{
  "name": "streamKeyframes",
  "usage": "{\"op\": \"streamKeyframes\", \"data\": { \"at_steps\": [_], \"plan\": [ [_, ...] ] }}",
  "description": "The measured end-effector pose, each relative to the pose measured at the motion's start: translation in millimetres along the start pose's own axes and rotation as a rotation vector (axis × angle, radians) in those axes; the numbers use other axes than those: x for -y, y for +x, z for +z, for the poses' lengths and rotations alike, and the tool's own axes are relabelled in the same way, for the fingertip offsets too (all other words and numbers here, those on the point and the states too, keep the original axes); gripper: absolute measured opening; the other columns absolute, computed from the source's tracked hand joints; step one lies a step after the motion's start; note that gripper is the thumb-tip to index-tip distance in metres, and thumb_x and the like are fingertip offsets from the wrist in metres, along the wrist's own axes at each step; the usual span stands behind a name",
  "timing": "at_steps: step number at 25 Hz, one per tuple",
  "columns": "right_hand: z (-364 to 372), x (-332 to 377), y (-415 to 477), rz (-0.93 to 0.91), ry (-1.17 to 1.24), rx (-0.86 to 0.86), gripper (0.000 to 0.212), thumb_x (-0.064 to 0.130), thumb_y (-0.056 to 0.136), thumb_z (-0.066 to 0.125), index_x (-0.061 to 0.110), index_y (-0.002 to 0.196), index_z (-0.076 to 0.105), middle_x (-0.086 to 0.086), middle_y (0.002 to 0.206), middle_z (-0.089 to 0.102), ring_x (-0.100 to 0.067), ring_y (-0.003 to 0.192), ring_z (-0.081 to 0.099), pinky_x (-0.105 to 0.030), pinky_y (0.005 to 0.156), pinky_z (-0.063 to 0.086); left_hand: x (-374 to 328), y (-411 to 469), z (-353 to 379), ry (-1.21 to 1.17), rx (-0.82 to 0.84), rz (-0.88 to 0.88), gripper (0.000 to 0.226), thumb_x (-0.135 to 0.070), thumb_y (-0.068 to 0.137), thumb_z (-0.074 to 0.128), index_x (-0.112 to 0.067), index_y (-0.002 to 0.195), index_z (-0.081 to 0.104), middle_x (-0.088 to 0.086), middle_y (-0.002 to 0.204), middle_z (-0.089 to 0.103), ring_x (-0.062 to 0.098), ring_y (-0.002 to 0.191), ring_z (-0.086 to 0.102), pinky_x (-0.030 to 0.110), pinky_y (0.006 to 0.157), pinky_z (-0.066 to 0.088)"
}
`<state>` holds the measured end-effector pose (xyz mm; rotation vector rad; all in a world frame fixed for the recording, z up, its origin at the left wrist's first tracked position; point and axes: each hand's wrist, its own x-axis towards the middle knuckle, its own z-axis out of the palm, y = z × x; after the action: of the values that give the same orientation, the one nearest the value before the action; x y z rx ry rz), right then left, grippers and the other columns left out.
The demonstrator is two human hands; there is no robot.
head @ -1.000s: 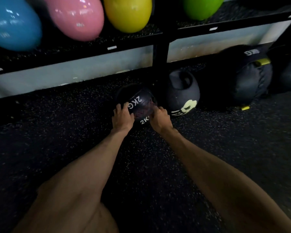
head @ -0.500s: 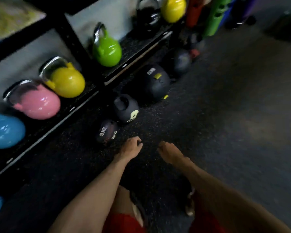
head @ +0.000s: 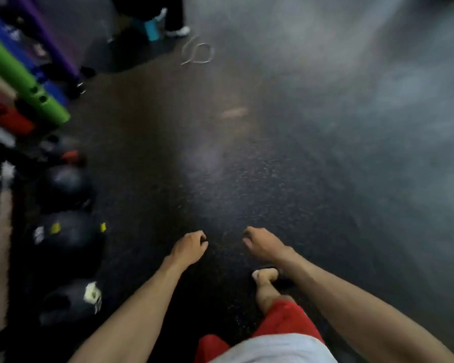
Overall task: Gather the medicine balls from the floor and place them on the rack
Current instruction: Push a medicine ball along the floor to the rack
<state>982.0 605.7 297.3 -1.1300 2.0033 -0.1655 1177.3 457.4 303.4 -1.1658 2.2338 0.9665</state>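
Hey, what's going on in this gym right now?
A person in red shorts stands over the dark floor with both arms out. The left hand and right hand are loosely curled and hold nothing. Dark medicine balls lie on the floor along the left, none picked up yet.

- Your view is dim, brightest on the floor [head: 378, 74] at upper right.
- Motion blur smears the balls [head: 63, 187] at your left edge.
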Motion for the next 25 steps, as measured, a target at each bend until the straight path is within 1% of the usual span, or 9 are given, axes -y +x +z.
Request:
{"op": "streamKeyframes", "data": {
  "at_steps": [2, 4, 6, 10, 14, 16, 20, 23, 25],
  "plan": [
    [-29, -54, -11, 0.129, 0.104, -0.075, 0.035, 0.034, 0.100, 0.050, 0.014, 0.127, 0.058, -0.011, 0.121, 0.069, -0.031, 0.113, 0.064, -0.043, 0.093, 0.052, -64, 38, -3, 0.122, 0.061, 0.089, 0.026, -0.030, 0.101, 0.054, -0.016, 0.120, 0.063, 0.005, 0.115, 0.067, 0.022, 0.100, 0.065, 0.039, 0.088, 0.055],
    [-56, -110, -21, 0.239, 0.206, -0.128, 0.038, 0.035, 0.101, 0.049, 0.015, 0.132, 0.056, -0.010, 0.123, 0.068, -0.030, 0.114, 0.063, -0.041, 0.094, 0.051, -135, 79, -1, 0.238, 0.127, 0.137, 0.026, -0.032, 0.101, 0.054, -0.019, 0.122, 0.061, 0.001, 0.113, 0.067, 0.019, 0.096, 0.065, 0.040, 0.088, 0.056],
    [-84, -157, -36, 0.322, 0.291, -0.160, 0.038, 0.035, 0.101, 0.049, 0.016, 0.132, 0.056, -0.009, 0.123, 0.068, -0.029, 0.112, 0.064, -0.040, 0.093, 0.051, -204, 114, 2, 0.337, 0.161, 0.205, 0.028, -0.034, 0.101, 0.053, -0.020, 0.124, 0.060, 0.000, 0.115, 0.067, 0.018, 0.095, 0.065, 0.039, 0.087, 0.056],
    [-139, -244, -75, 0.484, 0.439, -0.249, 0.034, 0.035, 0.102, 0.048, 0.016, 0.129, 0.057, -0.007, 0.119, 0.068, -0.026, 0.105, 0.065, -0.040, 0.088, 0.054, -350, 167, 21, 0.497, 0.242, 0.430, 0.031, -0.033, 0.102, 0.051, -0.016, 0.126, 0.060, 0.003, 0.121, 0.068, 0.020, 0.102, 0.066, 0.037, 0.087, 0.055],
    [-179, -319, -121, 0.623, 0.587, -0.372, 0.036, 0.033, 0.104, 0.047, 0.016, 0.135, 0.053, -0.006, 0.118, 0.068, -0.024, 0.100, 0.066, -0.041, 0.086, 0.055, -488, 191, 61, 0.632, 0.356, 0.659, 0.031, -0.031, 0.102, 0.051, -0.013, 0.126, 0.060, 0.004, 0.119, 0.069, 0.021, 0.097, 0.067, 0.039, 0.086, 0.056],
    [-192, -347, -139, 0.690, 0.661, -0.429, 0.038, 0.033, 0.104, 0.047, 0.016, 0.136, 0.052, -0.006, 0.117, 0.068, -0.023, 0.097, 0.066, -0.041, 0.083, 0.055, -542, 195, 82, 0.677, 0.396, 0.744, 0.031, -0.030, 0.102, 0.051, -0.012, 0.125, 0.060, 0.005, 0.119, 0.069, 0.022, 0.098, 0.067, 0.040, 0.086, 0.056],
    [-218, -417, -167, 0.824, 0.762, -0.534, 0.038, 0.034, 0.103, 0.047, 0.016, 0.137, 0.052, -0.007, 0.120, 0.067, -0.024, 0.100, 0.066, -0.038, 0.081, 0.054, -653, 212, 132, 0.786, 0.453, 0.890, 0.030, -0.029, 0.101, 0.053, -0.010, 0.122, 0.062, 0.008, 0.114, 0.070, 0.025, 0.100, 0.067, 0.039, 0.084, 0.054],
    [-247, -474, -177, 0.913, 0.788, -0.598, 0.038, 0.034, 0.103, 0.048, 0.017, 0.136, 0.054, -0.006, 0.121, 0.067, -0.023, 0.104, 0.065, -0.039, 0.086, 0.054, -731, 239, 166, 0.840, 0.490, 0.979, 0.027, -0.033, 0.100, 0.054, -0.014, 0.116, 0.064, 0.007, 0.108, 0.071, 0.023, 0.094, 0.067, 0.036, 0.079, 0.053],
    [-270, -519, -183, 0.946, 0.814, -0.619, 0.038, 0.035, 0.103, 0.048, 0.018, 0.136, 0.054, -0.006, 0.122, 0.066, -0.022, 0.104, 0.065, -0.041, 0.089, 0.055, -785, 263, 188, 0.858, 0.508, 1.031, 0.027, -0.033, 0.099, 0.054, -0.013, 0.114, 0.064, 0.007, 0.109, 0.071, 0.023, 0.095, 0.067, 0.037, 0.080, 0.054]
  ]
}}
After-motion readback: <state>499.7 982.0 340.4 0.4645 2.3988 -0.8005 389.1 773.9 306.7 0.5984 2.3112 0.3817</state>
